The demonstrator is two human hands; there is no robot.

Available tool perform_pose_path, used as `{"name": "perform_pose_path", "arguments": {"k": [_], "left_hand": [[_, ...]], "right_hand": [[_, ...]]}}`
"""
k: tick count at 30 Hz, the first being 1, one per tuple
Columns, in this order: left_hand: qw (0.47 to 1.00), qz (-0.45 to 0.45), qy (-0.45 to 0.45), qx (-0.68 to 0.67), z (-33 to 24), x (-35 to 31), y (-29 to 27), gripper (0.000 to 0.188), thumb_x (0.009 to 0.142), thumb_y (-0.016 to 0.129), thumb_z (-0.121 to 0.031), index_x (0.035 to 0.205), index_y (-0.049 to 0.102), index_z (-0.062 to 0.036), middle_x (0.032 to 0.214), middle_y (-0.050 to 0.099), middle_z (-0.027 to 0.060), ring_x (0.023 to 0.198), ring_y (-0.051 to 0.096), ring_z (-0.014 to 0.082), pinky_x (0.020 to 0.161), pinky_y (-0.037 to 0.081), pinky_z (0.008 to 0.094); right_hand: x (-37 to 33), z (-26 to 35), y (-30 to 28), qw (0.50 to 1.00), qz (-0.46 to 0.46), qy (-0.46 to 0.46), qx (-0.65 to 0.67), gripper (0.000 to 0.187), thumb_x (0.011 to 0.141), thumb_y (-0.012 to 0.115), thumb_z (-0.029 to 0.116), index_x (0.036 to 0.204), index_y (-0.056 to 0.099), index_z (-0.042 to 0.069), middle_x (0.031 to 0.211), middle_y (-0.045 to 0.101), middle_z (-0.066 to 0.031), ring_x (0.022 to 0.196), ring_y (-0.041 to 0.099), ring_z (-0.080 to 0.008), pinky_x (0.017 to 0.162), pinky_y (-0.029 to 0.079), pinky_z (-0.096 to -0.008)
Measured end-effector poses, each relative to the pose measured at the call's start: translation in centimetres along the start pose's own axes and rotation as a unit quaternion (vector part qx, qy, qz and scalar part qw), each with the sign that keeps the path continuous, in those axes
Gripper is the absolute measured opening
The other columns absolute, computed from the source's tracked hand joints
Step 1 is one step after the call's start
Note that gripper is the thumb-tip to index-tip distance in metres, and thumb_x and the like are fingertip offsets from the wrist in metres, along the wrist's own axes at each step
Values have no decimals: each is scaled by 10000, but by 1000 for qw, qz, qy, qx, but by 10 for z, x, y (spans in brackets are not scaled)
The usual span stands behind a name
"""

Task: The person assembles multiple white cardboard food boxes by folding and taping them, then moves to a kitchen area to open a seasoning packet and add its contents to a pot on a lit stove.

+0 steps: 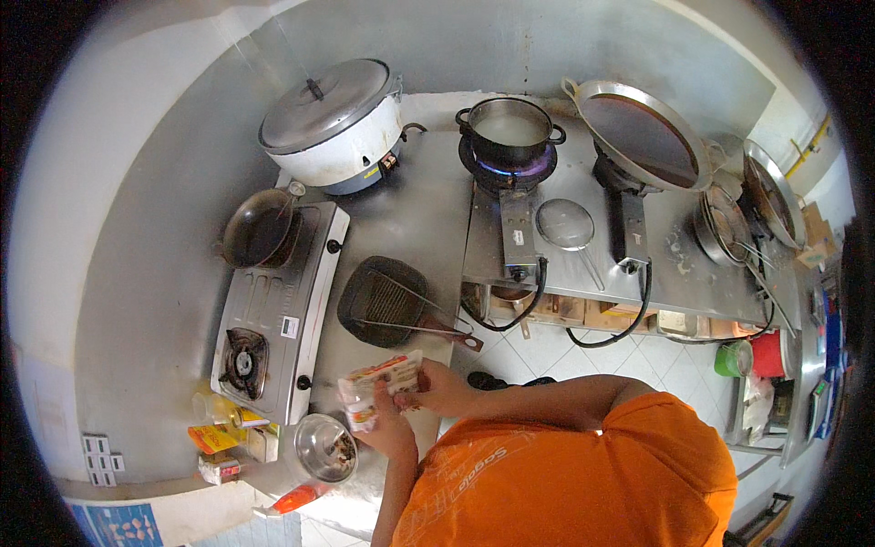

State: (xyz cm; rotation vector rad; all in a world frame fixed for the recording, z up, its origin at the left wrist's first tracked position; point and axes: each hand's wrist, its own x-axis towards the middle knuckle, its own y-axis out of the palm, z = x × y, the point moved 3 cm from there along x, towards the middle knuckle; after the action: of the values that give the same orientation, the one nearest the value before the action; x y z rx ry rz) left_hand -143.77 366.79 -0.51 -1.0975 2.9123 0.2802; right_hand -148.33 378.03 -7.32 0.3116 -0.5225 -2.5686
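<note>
Between my two hands is a whitish packet (360, 387) with red and yellow print, held above the counter's front edge. My left hand (387, 432) is closed round its lower part. My right hand (444, 390) grips the packet's right end, fingers bent against it. What the packet contains cannot be made out. Just below it stands a metal bowl (313, 441) with small brown pieces inside. Beyond my hands lies a square dark grill pan (374, 290), with metal tongs (396, 325) resting across it.
On the left stands a two-burner gas stove (273, 314) bearing a wok (257, 228). A large rice cooker (342, 146) is behind. A black pot (512, 128) sits over a lit blue flame; a wide pan (638, 132) of dark liquid stands right. Hoses (647, 305) hang off the counter.
</note>
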Motion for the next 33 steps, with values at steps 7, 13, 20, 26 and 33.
{"name": "perform_pose_path", "arguments": {"k": [7,13,20,26,33], "left_hand": [[997,26,-28,-65,5,10,18,493,964,740,-101,1392,535,33,1270,676,146,1087,677,207,911,573,341],[966,253,49,-34,-30,14,72,782,894,822,-225,1533,416,-29,1441,574,124,1308,558,234,1094,449,368],[980,196,-9,-26,-23,22,14,740,935,763,-231,1542,372,-67,1467,555,224,1394,509,299,1161,368,459],[989,117,-44,72,22,-3,-92,522,1025,644,-355,1429,453,-85,1376,619,168,1287,576,276,1050,442,453],[983,-56,-109,135,71,-51,-178,291,1020,664,-233,1234,556,-69,1183,674,106,1130,620,211,950,468,373]], "right_hand": [[2,24,-12,985,10,62,160,469,1012,691,256,1393,517,45,1307,672,-111,1198,660,-239,1041,547,-416],[17,65,-49,881,120,21,457,564,1082,478,475,1528,426,133,1528,518,-87,1373,549,-262,1128,507,-453],[68,226,-223,898,-105,-195,381,585,1124,285,504,1501,448,87,1425,591,-161,1182,651,-336,857,613,-441],[105,390,-367,565,-573,-248,-539,374,1080,514,352,1137,751,68,1077,761,-201,995,731,-393,864,564,-476],[194,407,-422,514,-481,-112,-701,327,1059,513,411,1213,727,218,1064,746,-194,1043,698,-428,914,488,-626]]}}
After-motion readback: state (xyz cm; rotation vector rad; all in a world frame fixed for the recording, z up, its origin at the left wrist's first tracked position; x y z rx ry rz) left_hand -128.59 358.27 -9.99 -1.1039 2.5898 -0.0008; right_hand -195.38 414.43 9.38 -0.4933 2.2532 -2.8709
